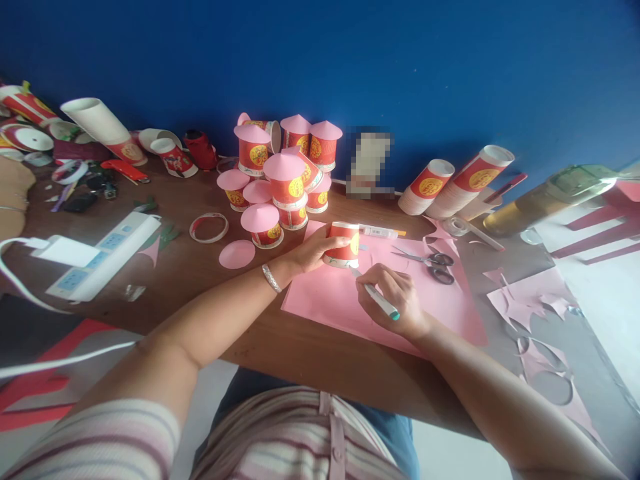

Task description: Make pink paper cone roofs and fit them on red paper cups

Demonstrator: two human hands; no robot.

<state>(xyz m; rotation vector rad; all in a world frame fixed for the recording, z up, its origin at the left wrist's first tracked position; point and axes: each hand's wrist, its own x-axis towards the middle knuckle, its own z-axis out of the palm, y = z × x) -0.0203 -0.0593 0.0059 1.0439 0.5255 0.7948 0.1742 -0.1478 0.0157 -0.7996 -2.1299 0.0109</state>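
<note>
My left hand (320,252) grips a red paper cup (345,245) with a yellow emblem, its wide rim down on a sheet of pink paper (330,293). In my right hand (395,297) is a white marker (383,302) with a teal end, its tip side close to the cup's lower rim; whether it touches the paper I cannot tell. Black-handled scissors (436,265) lie on the pink sheet to the right. Behind the cup rests a white pen-like stick (380,231) with an orange end.
Several red cups with pink cone tops (285,177) are grouped at the back, near a pink paper disc (237,254). Stacked cups (473,180) and a gold bottle (545,200) lean or lie at right. A power strip (105,257) sits left; paper scraps (530,300) lie right.
</note>
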